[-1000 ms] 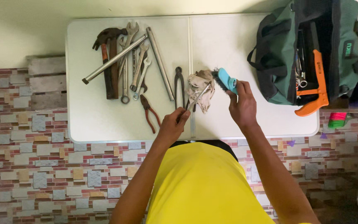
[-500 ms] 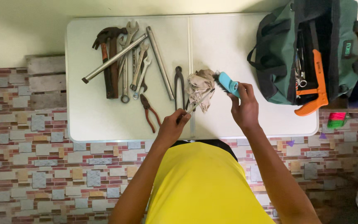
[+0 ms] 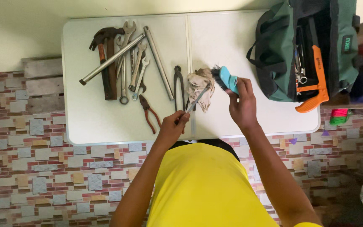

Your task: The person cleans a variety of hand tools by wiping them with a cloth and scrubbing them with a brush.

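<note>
Tool's kind hard to tell, its thin metal shaft pinched in left hand over rag, right hand fisted around blue-handled brush.

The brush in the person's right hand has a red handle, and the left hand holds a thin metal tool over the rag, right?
Not quite. The head view shows the brush in the right hand has a blue handle, not red. The left hand does hold a thin metal tool over the rag.
</note>
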